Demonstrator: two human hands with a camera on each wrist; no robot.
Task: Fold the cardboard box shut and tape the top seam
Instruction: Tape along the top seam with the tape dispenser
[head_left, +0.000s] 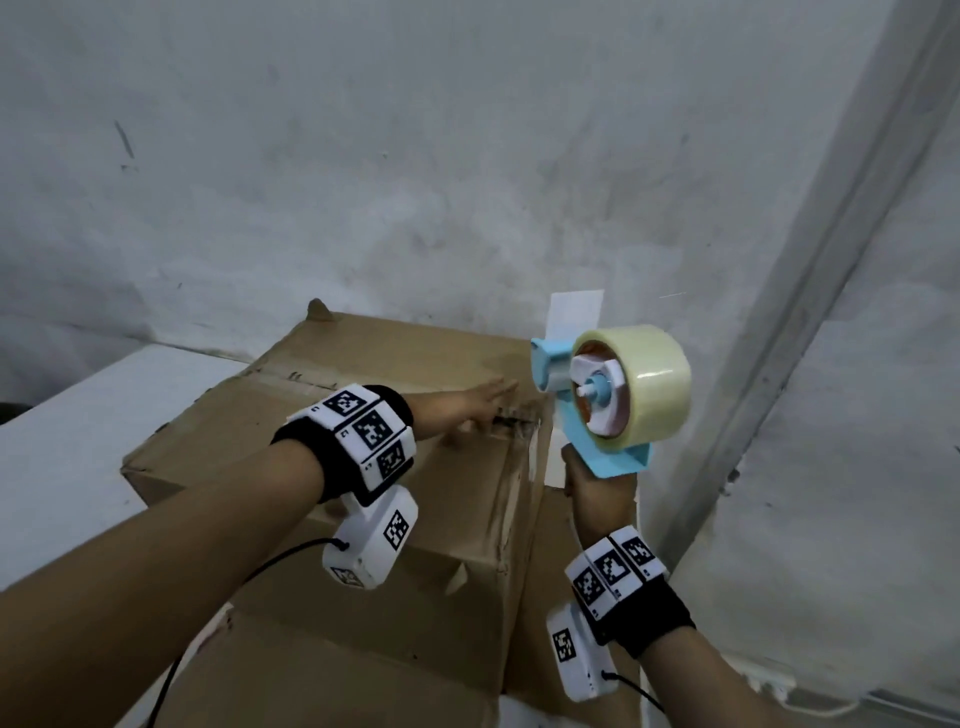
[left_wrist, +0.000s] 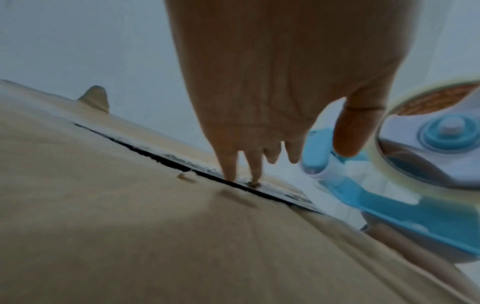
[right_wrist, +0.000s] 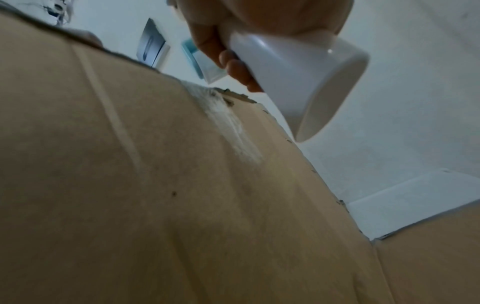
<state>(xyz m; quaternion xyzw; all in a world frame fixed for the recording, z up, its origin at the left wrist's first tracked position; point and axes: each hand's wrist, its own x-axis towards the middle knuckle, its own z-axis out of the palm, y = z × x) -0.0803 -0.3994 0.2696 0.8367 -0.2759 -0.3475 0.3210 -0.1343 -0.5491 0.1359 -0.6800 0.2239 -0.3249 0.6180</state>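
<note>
While the flaps of the cardboard box (head_left: 363, 467) already lie folded down, a person's left hand (head_left: 467, 410) reaches across the top with its fingers (left_wrist: 230, 164) extended, their tips pressing on the seam (left_wrist: 155, 156) where the two flaps meet. That seam shows beneath the fingertips as a dark, ragged slit, and no fresh tape appears to run along it, so the folding looks done and the sealing not yet begun. Just beyond the left hand's fingertips, off the near end of the seam, the right hand (head_left: 597, 488) wraps around the white handle (right_wrist: 298, 67) of a blue tape dispenser (head_left: 602, 415), holding it raised beside the box's upper edge; a roll of clear tape (head_left: 644, 379) sits on its hub, and a short tail of tape (head_left: 574, 312) stands up from the dispenser's front. Whether that tail touches the cardboard cannot be told from these views. Below the right hand, the side of the box carries whitish scuffing and an old tape line. What seems left is to stick the tail over the edge nearest the right hand, draw the dispenser along the slit under the left hand, and cut the tape.
</note>
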